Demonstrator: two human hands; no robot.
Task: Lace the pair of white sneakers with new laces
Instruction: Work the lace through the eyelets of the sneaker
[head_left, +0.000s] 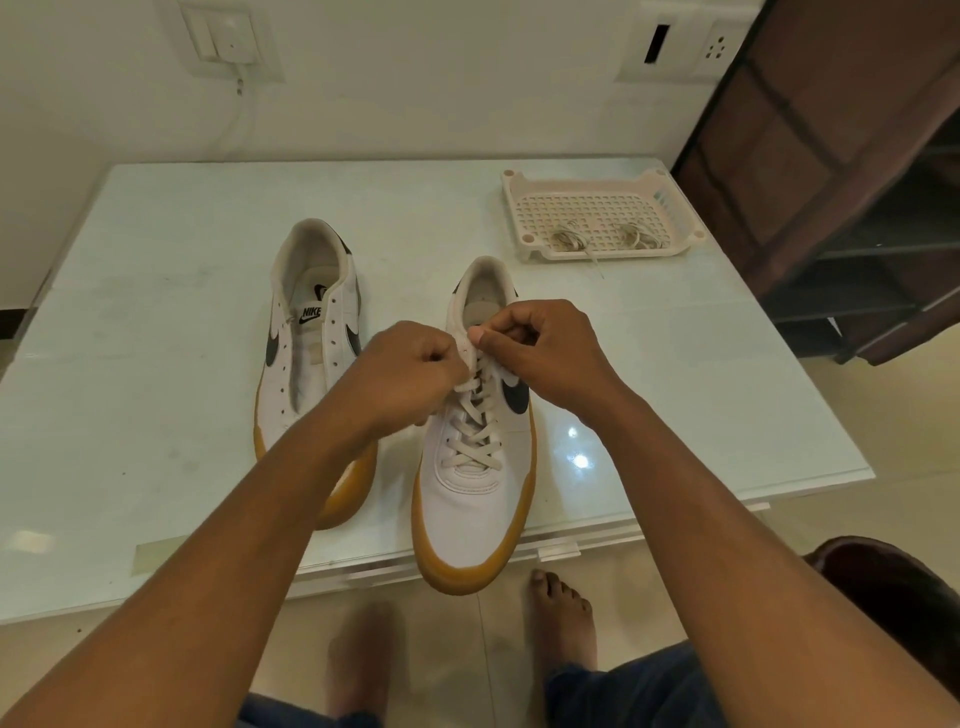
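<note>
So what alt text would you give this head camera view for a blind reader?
A person's left hand and right hand pinch the lace at the top of a laced white sneaker on a white table. An unlaced sneaker lies beside it; a basket behind holds two lace bundles.

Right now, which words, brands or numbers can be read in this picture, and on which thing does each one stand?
"NIKE": tongue label of the unlaced sneaker.
Black swoosh sign, no letters: sides of the unlaced sneaker and the laced sneaker.
Dark mark on the insole: too small to read.
Nothing else readable.
</note>
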